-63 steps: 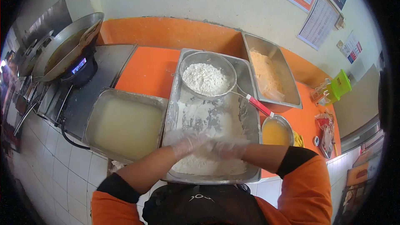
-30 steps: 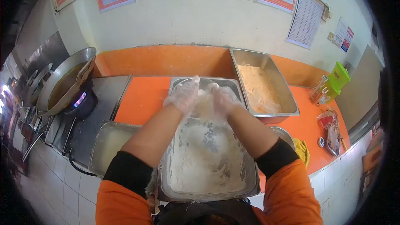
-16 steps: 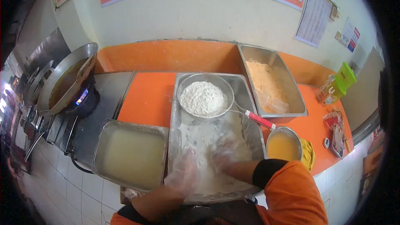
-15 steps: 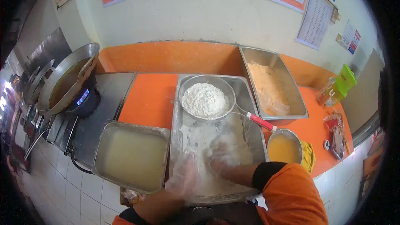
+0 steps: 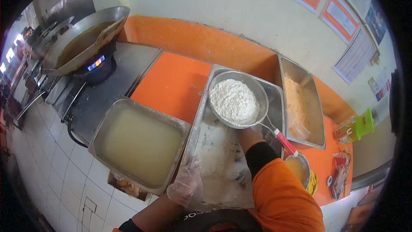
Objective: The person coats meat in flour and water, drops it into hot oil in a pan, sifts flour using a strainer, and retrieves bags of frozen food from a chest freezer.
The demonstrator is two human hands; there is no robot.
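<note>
A metal tray (image 5: 219, 154) dusted with white flour lies in front of me. A round sieve (image 5: 240, 120) heaped with flour (image 5: 234, 102) rests across its far end, its red handle (image 5: 285, 142) pointing right. My right hand (image 5: 248, 136) reaches under the sieve; its fingers are hidden there, so I cannot see what they hold. By the tray's near left side is my left hand (image 5: 187, 184), in a clear plastic glove, its fingers loosely stretched forward along the rim with nothing visible in them. To the left sits a pan of cloudy liquid (image 5: 141, 146).
A wok of oil (image 5: 83, 38) stands on a burner at the far left. On the right are a deep pan of orange crumbs (image 5: 296, 103), a bowl of yellow liquid (image 5: 297, 166), a yellow cloth (image 5: 312, 184) and a green container (image 5: 364, 124).
My right hand has gone from the flour in the tray's middle to beneath the sieve. My left hand has shifted to the tray's left edge. The view has turned.
</note>
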